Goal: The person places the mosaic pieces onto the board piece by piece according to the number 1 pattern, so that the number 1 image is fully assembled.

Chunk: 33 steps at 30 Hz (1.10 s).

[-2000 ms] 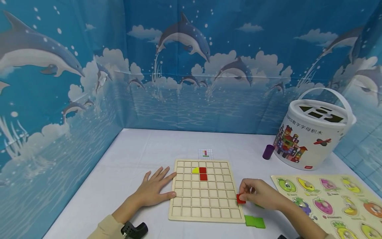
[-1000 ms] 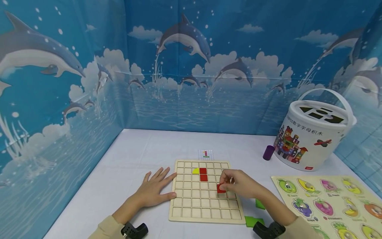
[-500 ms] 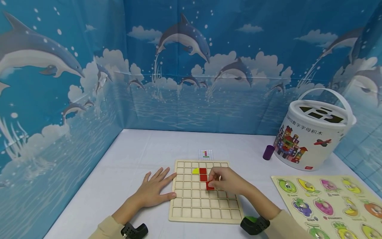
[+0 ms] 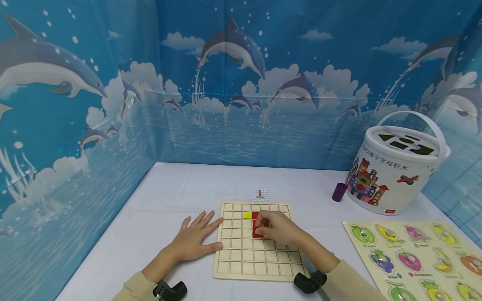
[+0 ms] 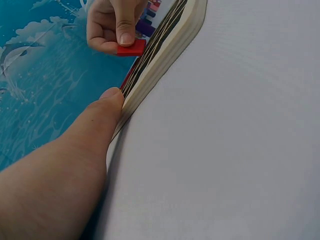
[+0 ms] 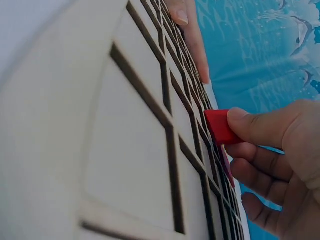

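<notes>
A square wooden grid board (image 4: 241, 256) lies on the white table. My right hand (image 4: 280, 228) pinches a red square tile (image 6: 219, 125) between thumb and fingers. The right wrist view has this tile tilted, one edge right at the grid's ridges. In the head view it lines up below the red tiles (image 4: 255, 214) seated in one column, partly hidden by my fingers. A yellow quarter-round tile (image 4: 247, 215) sits left of the top red one. My left hand (image 4: 193, 240) lies spread on the table, its thumb (image 5: 111, 95) against the board's left edge.
Behind the board lies a small pattern card (image 4: 260, 195). Green pieces (image 4: 311, 274) are mostly hidden by my right wrist. A fruit puzzle board (image 4: 388, 246) lies at the right. A white bucket (image 4: 395, 167) and a purple cylinder (image 4: 339, 192) stand at the back right.
My right hand has carried the red tile leftward from the board's right edge and slightly away from me, to just below the red column. The left hand has stayed in place.
</notes>
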Each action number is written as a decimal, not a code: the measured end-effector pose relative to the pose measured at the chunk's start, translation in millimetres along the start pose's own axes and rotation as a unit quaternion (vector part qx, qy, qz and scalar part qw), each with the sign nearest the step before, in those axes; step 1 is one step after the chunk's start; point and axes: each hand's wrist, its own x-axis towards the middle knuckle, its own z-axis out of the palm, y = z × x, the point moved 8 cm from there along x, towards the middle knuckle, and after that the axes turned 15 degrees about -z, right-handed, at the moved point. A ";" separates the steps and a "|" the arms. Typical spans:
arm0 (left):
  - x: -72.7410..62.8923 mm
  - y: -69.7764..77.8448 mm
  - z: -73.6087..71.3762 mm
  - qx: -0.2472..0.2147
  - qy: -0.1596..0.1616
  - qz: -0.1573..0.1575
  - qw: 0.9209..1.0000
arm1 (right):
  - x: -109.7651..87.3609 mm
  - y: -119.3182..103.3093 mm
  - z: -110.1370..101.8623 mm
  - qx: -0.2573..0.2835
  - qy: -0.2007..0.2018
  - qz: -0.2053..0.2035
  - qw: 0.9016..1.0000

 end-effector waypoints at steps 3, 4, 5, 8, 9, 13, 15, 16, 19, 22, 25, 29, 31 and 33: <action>-0.2 0.0 -0.1 -0.002 0.000 0.000 1.000 | -0.5 1.4 1.0 0.000 0.004 0.006 1.000; -0.2 -0.1 0.0 0.000 0.000 0.000 1.000 | -0.8 1.8 1.2 -0.003 0.005 0.008 1.000; 0.0 -0.1 0.1 0.001 0.001 0.001 1.000 | -1.2 2.4 1.4 -0.005 0.006 0.010 1.000; 0.3 -0.5 0.5 0.004 0.002 0.001 1.000 | -1.9 3.4 1.4 -0.011 0.008 0.014 1.000; 0.4 -0.6 0.6 0.004 0.002 0.001 1.000 | -2.1 3.8 1.5 -0.013 0.009 0.014 1.000; 0.2 -0.5 0.5 0.003 0.002 0.000 1.000 | -2.5 5.0 0.7 -0.023 0.012 0.013 1.000; 0.2 -0.4 0.8 0.003 0.002 -0.001 1.000 | -2.6 5.3 0.1 -0.030 0.014 0.013 0.999; 0.3 -0.5 1.0 0.004 0.002 -0.001 1.000 | -2.6 5.3 -0.2 -0.034 0.015 0.013 0.999; 0.3 -0.9 1.9 0.004 0.001 -0.003 1.000 | -3.1 5.1 -0.7 -0.045 0.016 0.012 0.999; 0.5 -1.4 2.5 0.003 0.001 -0.003 1.000 | -3.9 5.3 -0.5 -0.050 0.014 0.010 0.999; 0.6 -1.7 2.7 0.003 0.001 -0.002 1.000 | -4.7 5.2 -0.2 -0.053 0.014 0.003 0.998; 1.0 -2.2 2.9 0.004 0.003 -0.001 1.000 | -5.2 4.8 -0.4 -0.054 0.016 -0.004 0.998; 1.1 -2.2 2.7 0.004 0.003 0.001 1.000 | -5.2 4.7 -0.6 -0.054 0.017 -0.005 0.998; 1.0 -2.1 2.2 0.003 0.004 0.001 1.000 | -4.9 4.7 -0.9 -0.055 0.017 -0.005 0.998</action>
